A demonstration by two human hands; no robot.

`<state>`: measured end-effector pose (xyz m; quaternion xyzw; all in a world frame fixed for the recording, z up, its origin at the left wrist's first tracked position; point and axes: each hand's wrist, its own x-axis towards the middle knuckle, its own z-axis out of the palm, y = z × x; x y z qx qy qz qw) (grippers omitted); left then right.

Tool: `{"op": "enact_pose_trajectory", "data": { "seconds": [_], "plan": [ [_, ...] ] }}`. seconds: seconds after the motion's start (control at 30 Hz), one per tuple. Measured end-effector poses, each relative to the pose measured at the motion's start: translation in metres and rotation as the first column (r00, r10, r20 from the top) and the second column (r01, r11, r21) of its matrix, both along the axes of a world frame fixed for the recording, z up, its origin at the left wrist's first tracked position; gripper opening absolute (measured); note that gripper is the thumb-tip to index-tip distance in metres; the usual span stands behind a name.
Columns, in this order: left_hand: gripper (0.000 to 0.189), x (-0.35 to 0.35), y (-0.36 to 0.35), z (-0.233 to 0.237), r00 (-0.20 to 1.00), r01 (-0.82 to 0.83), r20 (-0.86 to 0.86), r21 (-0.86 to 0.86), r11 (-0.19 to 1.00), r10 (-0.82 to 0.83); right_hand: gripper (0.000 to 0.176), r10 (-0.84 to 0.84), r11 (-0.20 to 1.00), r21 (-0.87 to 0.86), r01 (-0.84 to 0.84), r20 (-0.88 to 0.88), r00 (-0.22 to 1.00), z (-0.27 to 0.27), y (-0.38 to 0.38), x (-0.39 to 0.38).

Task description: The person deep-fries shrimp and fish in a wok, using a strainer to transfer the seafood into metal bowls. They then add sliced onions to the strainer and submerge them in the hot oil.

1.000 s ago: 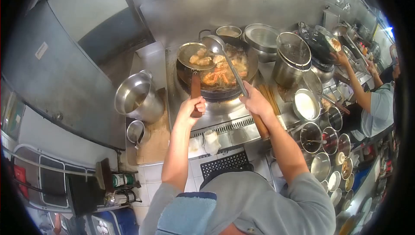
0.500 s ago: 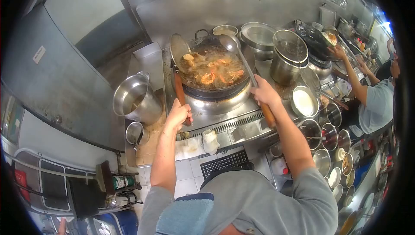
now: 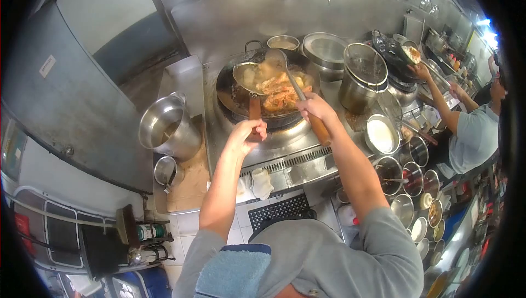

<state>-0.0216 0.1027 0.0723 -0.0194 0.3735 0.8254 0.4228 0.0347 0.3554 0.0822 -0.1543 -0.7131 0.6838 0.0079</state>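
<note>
Head view, wok station.

- Change: half a second back the strainer [image 3: 249,73] is tipped up at the wok's [image 3: 223,89] left rim. Now it lies nearly level over the left half of the wok, touching the heap of fried pieces [image 3: 280,92].
- My left hand [image 3: 249,131] has swung in from the lower left towards the burner front. It is wrapped tight round the strainer's wooden handle.
- The ladle [image 3: 275,57] has come off the far rim. Its bowl now sits just beside the strainer mesh, above the food.
- My right hand [image 3: 313,109] is closed in a fist on the ladle's handle, low on the shaft.
- Reading: both tools have come together on the food again, so I judge the scoop-and-turn cycle in the oil is mid-stroke and the pieces are not lifted out.
- I cannot tell whether the mesh holds anything.
- A co-worker's hand [image 3: 422,70] works a pan well apart, to the right.
- Steel pot [image 3: 167,125] stands left of the wok.
</note>
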Motion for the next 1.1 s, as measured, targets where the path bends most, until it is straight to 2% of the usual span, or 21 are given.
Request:
{"op": "enact_pose_trajectory", "data": {
  "seconds": [0.07,0.2,0.23,0.27,0.33,0.37,0.47,0.5,0.53,0.57,0.6,0.63,0.67,0.7,0.73,0.87,0.93,0.97,1.0,1.07,1.1],
  "plan": [
    [0.004,-0.005,0.003,-0.005,0.993,-0.019,0.114,0.122,0.992,0.005,0.016,0.012,0.999,0.04,-0.011,-0.005,1.0,0.005,-0.005,0.014],
    [0.003,0.016,-0.004,0.01,1.0,-0.004,-0.027,0.014,1.0,0.005,0.034,0.142,0.956,0.262,-0.133,-0.017,0.99,0.005,0.005,0.03],
    [0.004,0.004,-0.004,0.001,0.994,0.003,-0.104,-0.102,0.995,-0.014,0.053,0.176,0.918,0.354,-0.179,0.041,0.983,0.011,0.005,0.034],
    [0.005,-0.011,-0.005,-0.012,0.987,-0.002,-0.158,-0.19,0.982,-0.028,0.049,0.171,0.892,0.41,-0.191,0.087,0.981,0.013,-0.001,0.047],
    [0.003,-0.004,-0.009,-0.001,0.99,0.009,-0.136,-0.207,0.978,-0.038,0.043,0.151,0.809,0.552,-0.199,0.132,0.98,0.038,-0.003,0.057],
    [0.003,-0.013,-0.006,0.004,0.987,-0.008,-0.159,-0.179,0.984,-0.021,0.045,0.213,0.779,0.578,-0.244,0.122,0.969,0.033,0.001,0.06],
    [0.003,0.002,-0.019,-0.015,0.991,-0.031,-0.131,-0.165,0.986,0.009,0.046,0.226,0.604,0.783,-0.147,0.008,0.974,0.02,-0.001,0.063],
    [0.002,0.006,-0.019,-0.008,0.99,-0.027,-0.139,-0.167,0.986,0.003,0.048,0.197,0.61,0.77,-0.187,0.081,0.977,0.034,-0.008,0.067],
    [0.002,0.006,-0.016,0.006,0.987,-0.018,-0.16,-0.166,0.986,-0.009,0.052,0.185,0.679,0.709,-0.192,0.088,0.979,0.043,-0.005,0.064],
    [0.003,0.018,-0.017,0.014,0.987,-0.082,-0.144,-0.128,0.988,0.064,0.056,0.178,0.749,0.629,-0.209,0.113,0.977,0.044,-0.006,0.066],
    [0.003,0.011,-0.018,0.009,0.989,-0.077,-0.133,-0.107,0.991,0.062,0.06,0.178,0.81,0.54,-0.226,0.141,0.974,0.042,-0.008,0.068],
    [0.004,0.0,-0.021,0.0,0.991,-0.074,-0.117,-0.088,0.993,0.064,0.059,0.187,0.749,0.64,-0.168,0.038,0.982,0.03,-0.007,0.064],
    [0.004,-0.003,-0.027,-0.01,0.993,-0.074,-0.098,-0.071,0.995,0.067,0.059,0.21,0.786,0.584,-0.204,0.058,0.976,0.02,-0.007,0.068],
    [0.006,0.004,-0.03,-0.003,0.988,-0.055,-0.154,-0.156,0.986,0.031,0.058,0.227,0.812,0.541,-0.22,0.055,0.972,0.029,-0.008,0.067],
    [0.006,0.016,-0.03,0.007,0.994,-0.075,-0.083,-0.084,0.994,0.068,0.058,0.24,0.835,0.499,-0.232,0.05,0.969,0.039,-0.006,0.066],
    [0.007,0.019,-0.048,-0.008,0.995,-0.032,-0.091,-0.046,0.998,0.028,0.061,0.223,0.866,0.449,-0.219,0.045,0.974,0.047,-0.012,0.082],
    [0.008,0.032,-0.047,0.009,0.998,-0.026,-0.053,0.013,1.0,0.027,0.063,0.22,0.808,0.546,-0.223,0.071,0.973,0.045,-0.008,0.083],
    [0.007,0.024,-0.047,0.002,0.997,-0.025,-0.075,-0.006,1.0,0.024,0.064,0.219,0.779,0.583,-0.231,0.093,0.971,0.041,-0.009,0.086],
    [0.007,0.019,-0.048,0.0,0.995,-0.027,-0.098,-0.027,0.999,0.024,0.063,0.223,0.805,0.54,-0.247,0.111,0.969,0.044,-0.01,0.087],
    [0.006,0.025,-0.05,-0.006,0.998,-0.069,-0.012,-0.03,0.997,0.068,0.063,0.238,0.848,0.446,-0.285,0.158,0.958,0.056,-0.01,0.09],
    [0.006,0.02,-0.045,0.003,0.997,-0.081,0.006,-0.023,0.996,0.081,0.065,0.302,0.817,0.463,-0.343,0.163,0.939,0.06,-0.008,0.088]
  ]
}}
